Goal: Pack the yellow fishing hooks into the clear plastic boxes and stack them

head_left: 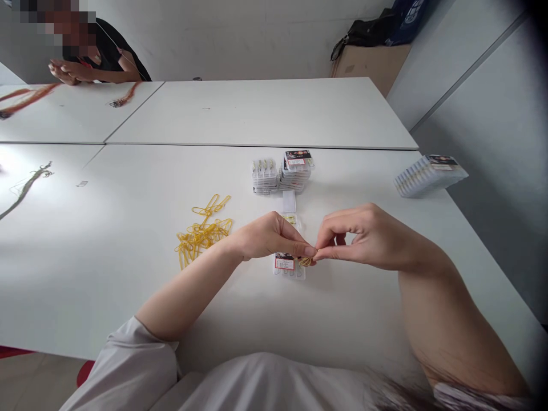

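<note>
My left hand [283, 237] and my right hand [357, 237] meet in front of me, thumbs and fingertips pinched close together. Between them they grip a small coil of yellow line [305, 262], partly covered by the fingers. Below the left fingertips lies a clear plastic box [290, 273] with a dark, red-edged label and small hooks inside. Behind the hands is another clear box [290, 218], mostly hidden by the left hand. To the left of my left hand, a loose pile of yellow looped line [201, 235] rests on the white table [240, 314].
Stacked clear boxes [264, 176] and labelled ones [296, 171] stand beyond my hands. More boxes [430, 176] lean in a row at the right edge. Dark strands [26, 188] lie at left. Across the table sits a person [115, 60], near reddish bundles [126, 96].
</note>
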A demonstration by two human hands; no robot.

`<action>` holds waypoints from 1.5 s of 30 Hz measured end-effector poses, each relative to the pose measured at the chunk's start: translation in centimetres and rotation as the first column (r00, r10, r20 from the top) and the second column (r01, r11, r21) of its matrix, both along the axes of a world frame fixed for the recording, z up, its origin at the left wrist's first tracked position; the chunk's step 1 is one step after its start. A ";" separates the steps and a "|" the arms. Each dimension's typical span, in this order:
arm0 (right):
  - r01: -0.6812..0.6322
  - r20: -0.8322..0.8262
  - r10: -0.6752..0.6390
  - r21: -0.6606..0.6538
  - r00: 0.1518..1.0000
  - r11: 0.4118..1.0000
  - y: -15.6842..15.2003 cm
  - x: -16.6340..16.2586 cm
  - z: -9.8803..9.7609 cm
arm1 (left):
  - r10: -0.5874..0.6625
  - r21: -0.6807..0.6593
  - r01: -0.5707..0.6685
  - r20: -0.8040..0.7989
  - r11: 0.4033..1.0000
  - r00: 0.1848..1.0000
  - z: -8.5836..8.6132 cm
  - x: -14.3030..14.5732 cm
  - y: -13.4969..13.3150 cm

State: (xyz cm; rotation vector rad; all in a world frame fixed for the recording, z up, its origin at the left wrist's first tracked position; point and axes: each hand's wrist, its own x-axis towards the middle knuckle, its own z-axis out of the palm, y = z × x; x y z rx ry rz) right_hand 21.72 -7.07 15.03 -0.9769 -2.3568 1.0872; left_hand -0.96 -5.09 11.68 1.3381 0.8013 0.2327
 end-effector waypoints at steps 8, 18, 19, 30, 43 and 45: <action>-0.044 -0.047 0.043 -0.010 0.998 0.999 -0.2 0.2 0.2 | -0.232 -0.056 0.243 0.144 0.969 0.962 0.5 -0.1 0.1; -0.064 -0.100 0.064 0.002 0.993 0.998 -0.2 0.3 0.3 | -0.180 -0.118 0.200 0.161 0.973 0.970 0.3 0.1 0.0; -0.053 -0.078 0.053 -0.001 0.996 0.999 -0.2 0.3 0.4 | -0.165 -0.109 0.183 0.159 0.977 0.973 0.3 0.1 0.0; 0.010 -0.095 0.001 0.116 0.995 0.993 0.1 0.3 -0.3 | -0.001 -0.035 0.005 0.112 0.999 0.994 0.3 -0.1 0.3; 0.044 0.082 -0.093 0.468 0.992 0.883 0.5 -1.3 -2.7 | 0.071 0.148 -0.061 -0.065 0.987 0.995 -0.1 -1.3 1.8; 0.041 0.126 -0.122 0.506 0.984 0.862 0.8 -1.8 -3.4 | 0.112 0.203 -0.084 -0.133 0.976 0.985 -0.2 -1.5 2.0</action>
